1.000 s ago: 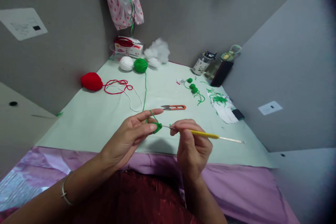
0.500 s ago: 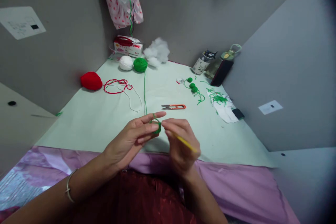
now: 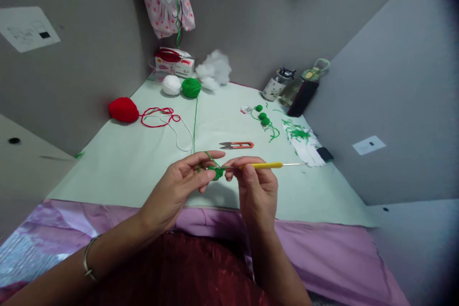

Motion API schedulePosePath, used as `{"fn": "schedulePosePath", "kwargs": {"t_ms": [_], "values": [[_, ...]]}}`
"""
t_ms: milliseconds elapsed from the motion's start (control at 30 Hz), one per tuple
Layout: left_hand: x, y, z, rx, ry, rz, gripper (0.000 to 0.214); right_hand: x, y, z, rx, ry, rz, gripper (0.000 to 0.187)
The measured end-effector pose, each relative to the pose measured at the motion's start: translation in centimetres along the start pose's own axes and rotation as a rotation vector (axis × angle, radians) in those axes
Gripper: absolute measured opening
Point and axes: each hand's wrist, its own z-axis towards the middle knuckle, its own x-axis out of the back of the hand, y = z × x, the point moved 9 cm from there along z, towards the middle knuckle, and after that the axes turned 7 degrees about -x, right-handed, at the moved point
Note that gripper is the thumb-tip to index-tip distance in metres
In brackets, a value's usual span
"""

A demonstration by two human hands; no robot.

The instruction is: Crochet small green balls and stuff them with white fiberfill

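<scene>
My left hand (image 3: pixel 182 179) pinches a small green crochet piece (image 3: pixel 217 173) between thumb and fingers, with green yarn running over the raised index finger. In my right hand (image 3: pixel 256 184) is a crochet hook (image 3: pixel 267 166) with a yellow grip, held nearly level. Its metal front end meets the top of the green piece, and its thin rear shaft points right. A green strand leads from the left hand back to the green yarn ball (image 3: pixel 191 88). Just beyond the hands lie orange thread snips (image 3: pixel 237 145).
A red yarn ball (image 3: pixel 124 110) and white yarn ball (image 3: pixel 172 85) sit left. White stuffing (image 3: pixel 214 71) is at the back. Small green balls (image 3: pixel 263 118) and yarn scraps (image 3: pixel 300 133) lie right, near a pen cup (image 3: pixel 275 87), bottle (image 3: pixel 311 75) and dark phone-like slab (image 3: pixel 303 99).
My right hand has turned, swinging the crochet hook from a downward slant to nearly level, its tip now at the green piece. The left hand keeps hold of the piece.
</scene>
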Motion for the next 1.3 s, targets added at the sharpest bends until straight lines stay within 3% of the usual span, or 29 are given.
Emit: {"fn": "schedulePosePath", "kwargs": {"t_ms": [233, 433, 500, 567, 633, 700, 800, 867, 1033, 1100, 1167, 1233, 1300], "values": [[0.8, 0.1, 0.0, -0.038, 0.011, 0.089, 0.031, -0.2, -1.9, -0.5, 0.083, -0.021, -0.170, 0.019], [1.2, 1.7, -0.2, -0.173, 0.124, 0.286, 0.032, -2.1, -4.8, -2.6, 0.488, -0.097, -0.568, 0.026], [1.1, 1.5, -0.3, -0.167, 0.140, 0.240, 0.036, -2.9, -4.9, -3.4, 0.627, -0.084, -0.733, 0.029], [0.8, 0.4, -0.1, -0.059, 0.098, 0.070, 0.045, -3.3, -4.8, -3.9, 0.716, -0.054, -0.862, 0.033], [0.2, -1.0, -0.1, 0.110, 0.035, -0.120, 0.047, -3.0, -4.7, -3.7, 0.683, -0.038, -0.819, 0.033], [0.1, -1.7, -0.1, 0.220, 0.014, -0.230, 0.043, -1.7, -4.5, -2.5, 0.526, -0.009, -0.593, 0.028], [0.3, -1.2, 0.3, 0.188, 0.034, -0.260, 0.041, -0.1, -3.2, -0.8, 0.259, 0.028, -0.223, 0.023], [0.0, -0.7, 0.4, 0.123, 0.007, -0.228, 0.041, -0.4, -2.6, -0.4, 0.190, 0.005, -0.153, 0.021], [0.0, -0.2, 0.2, -0.028, 0.040, -0.111, 0.040, -1.6, -2.7, -1.4, 0.313, -0.011, -0.398, 0.025], [0.1, -0.5, 0.2, -0.012, 0.066, -0.141, 0.044, -2.1, -3.2, -2.3, 0.432, -0.006, -0.540, 0.032], [-0.1, -1.3, 0.3, 0.091, 0.047, -0.218, 0.046, -2.4, -3.6, -2.9, 0.528, -0.019, -0.620, 0.040], [-0.4, -2.1, 0.3, 0.204, 0.023, -0.297, 0.042, -1.7, -3.7, -2.6, 0.490, 0.002, -0.550, 0.038], [-0.2, -2.2, 0.4, 0.236, 0.027, -0.336, 0.036, -0.2, -3.1, -1.6, 0.331, 0.065, -0.347, 0.029]]}}
